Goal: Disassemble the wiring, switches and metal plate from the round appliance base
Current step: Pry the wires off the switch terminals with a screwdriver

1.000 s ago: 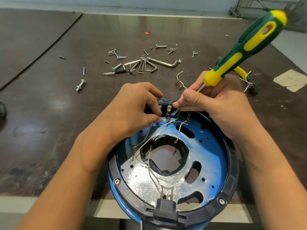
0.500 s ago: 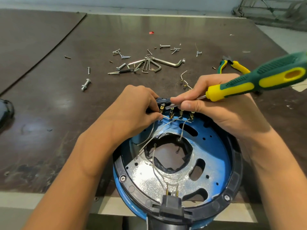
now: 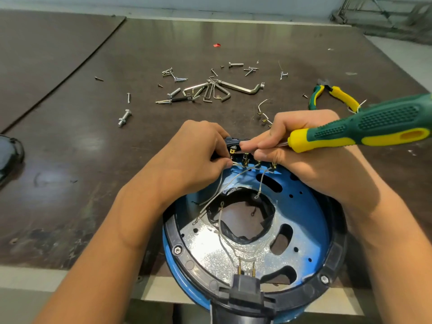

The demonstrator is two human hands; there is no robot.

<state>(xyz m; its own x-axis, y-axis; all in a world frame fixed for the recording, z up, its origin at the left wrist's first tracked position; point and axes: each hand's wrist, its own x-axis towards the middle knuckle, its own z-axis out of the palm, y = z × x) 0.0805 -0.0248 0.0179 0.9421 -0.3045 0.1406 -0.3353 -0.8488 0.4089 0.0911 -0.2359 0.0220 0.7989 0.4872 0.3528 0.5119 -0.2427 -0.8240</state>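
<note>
Moved: the green-and-yellow-handled screwdriver [image 3: 374, 127], steeply raised a second ago, now lies almost level, handle pointing right. Grip of the right hand [image 3: 311, 155] is closed round its shaft, the tip hidden by fingers at the row of brass switch terminals [image 3: 245, 157]. Grip of the left hand [image 3: 187, 160] is pinching a thin pale wire [image 3: 237, 165] at the leftmost terminal.

Both work over the far rim of the round blue appliance base with black ring [image 3: 336, 251] — silvery metal plate [image 3: 210, 256] inside — at the near edge of the dark brown tabletop [image 3: 93, 160].

Beyond: bunch of steel hex keys [image 3: 233, 88], steel bolt [image 3: 125, 118], green-and-yellow pliers [image 3: 339, 97].
</note>
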